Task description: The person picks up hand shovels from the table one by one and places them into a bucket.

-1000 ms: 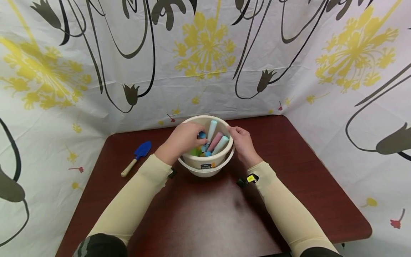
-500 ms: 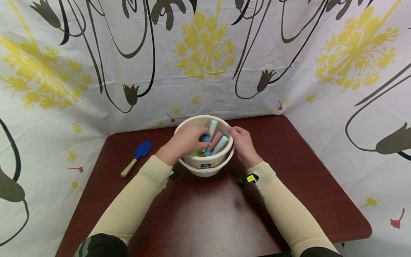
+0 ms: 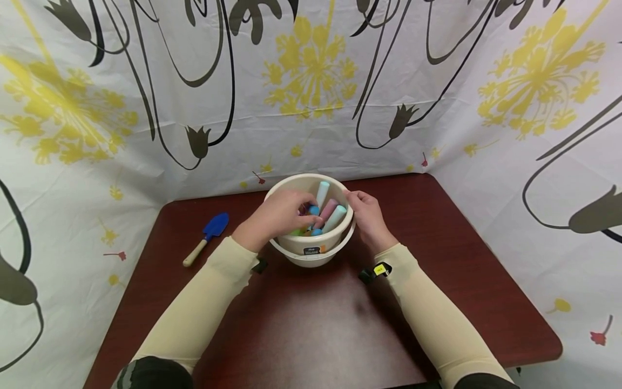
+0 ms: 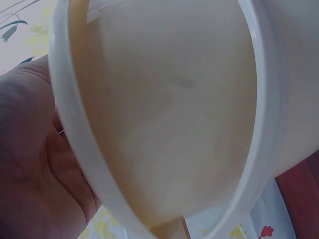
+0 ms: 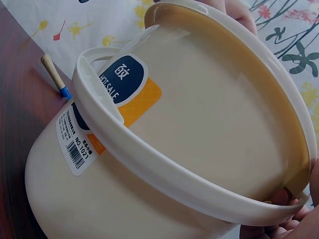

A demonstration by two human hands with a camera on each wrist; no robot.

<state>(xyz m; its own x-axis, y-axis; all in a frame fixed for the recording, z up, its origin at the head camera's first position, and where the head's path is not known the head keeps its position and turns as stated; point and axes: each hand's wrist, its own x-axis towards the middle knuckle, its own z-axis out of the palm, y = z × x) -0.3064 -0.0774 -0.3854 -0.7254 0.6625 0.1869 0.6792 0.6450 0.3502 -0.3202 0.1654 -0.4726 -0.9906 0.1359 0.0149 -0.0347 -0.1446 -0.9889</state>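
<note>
Two cream plastic buckets stand nested at the back of the table. The inner bucket (image 3: 290, 245) sits high inside the outer bucket (image 3: 311, 261). In the inner one lie several thick chalk sticks, including a pink one (image 3: 326, 212) and a pale green one (image 3: 334, 219). My left hand (image 3: 279, 213) reaches over the near-left rim, thumb and fingers curled round a blue-ended chalk stick (image 3: 313, 210); its lower part is hidden. With the fingertips, my right hand (image 3: 370, 219) pinches the inner bucket's right rim. Neither wrist view shows the chalk.
A small trowel (image 3: 208, 237) with a blue blade and pale handle lies left of the buckets on the dark red table (image 3: 389, 324). A white flowered cloth (image 3: 311, 146) hangs close behind the table and along both sides.
My left hand has shifted slightly right inside the bucket, with the blue chalk end moving along between its fingers. My right hand keeps its place on the rim.
</note>
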